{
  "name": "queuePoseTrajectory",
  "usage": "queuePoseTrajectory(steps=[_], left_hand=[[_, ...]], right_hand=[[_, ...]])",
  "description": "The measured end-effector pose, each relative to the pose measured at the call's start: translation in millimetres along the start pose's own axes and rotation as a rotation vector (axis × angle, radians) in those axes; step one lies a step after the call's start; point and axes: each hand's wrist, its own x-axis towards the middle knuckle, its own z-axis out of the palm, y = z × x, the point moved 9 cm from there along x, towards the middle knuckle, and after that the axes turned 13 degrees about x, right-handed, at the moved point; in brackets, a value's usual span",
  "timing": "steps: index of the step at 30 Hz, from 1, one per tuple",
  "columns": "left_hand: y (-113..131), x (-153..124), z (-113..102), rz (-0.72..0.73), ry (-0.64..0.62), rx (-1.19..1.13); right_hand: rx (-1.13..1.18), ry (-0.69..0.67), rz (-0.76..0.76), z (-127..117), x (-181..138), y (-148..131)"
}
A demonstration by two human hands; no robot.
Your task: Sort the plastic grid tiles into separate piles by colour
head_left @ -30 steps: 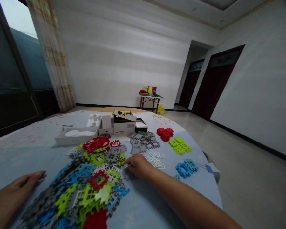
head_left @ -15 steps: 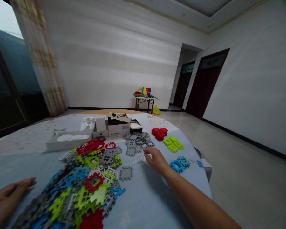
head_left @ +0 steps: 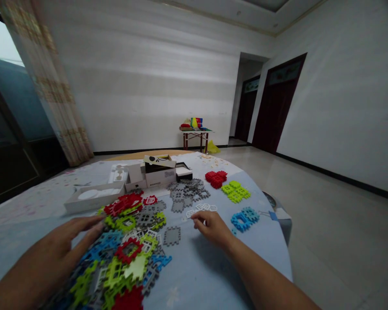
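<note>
My left hand (head_left: 56, 247) is open, thumb and index finger apart, with its fingertips at the left side of a mixed heap of notched plastic building pieces (head_left: 116, 258) in red, green, blue, grey and white. Over the cloth, my right hand (head_left: 213, 228) has loosely bent fingers with a gap between them, and nothing shows in it. Just beyond its fingers lie flat white window-like pieces (head_left: 207, 207). A single grey square piece (head_left: 172, 236) rests between the heap and my right hand.
Sorted pieces lie in groups: grey (head_left: 189, 189), red (head_left: 216, 178), green (head_left: 236, 191) and blue (head_left: 245, 219). Behind the heap stand an open white tray (head_left: 97, 200) and a propped-open box (head_left: 161, 174). The round table's edge curves along the right.
My left hand has moved right and forward to the heap. My right hand has drawn back slightly from the white pieces, which now show more fully. The view has shifted a little.
</note>
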Motion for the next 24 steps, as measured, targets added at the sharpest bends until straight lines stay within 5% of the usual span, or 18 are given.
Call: queuePoseTrajectory(steps=[6, 11, 16, 24], left_hand=[[129.8, -3.3, 21.6, 0.265, -0.200, -0.112], [190.5, 0.3, 68.9, 0.445, -0.289, 0.008], [209.9, 7.0, 101.0, 0.493, -0.345, 0.052], [207.3, 15.3, 105.7, 0.453, -0.382, 0.034]], right_hand=[[0.003, -0.165, -0.019, 20.6, -3.9, -6.8], [-0.065, -0.267, -0.079, 40.0, -11.0, -17.1], [-0.113, -0.328, -0.113, 48.8, -16.9, -22.3], [-0.086, -0.325, -0.137, 39.7, -12.2, -20.9]])
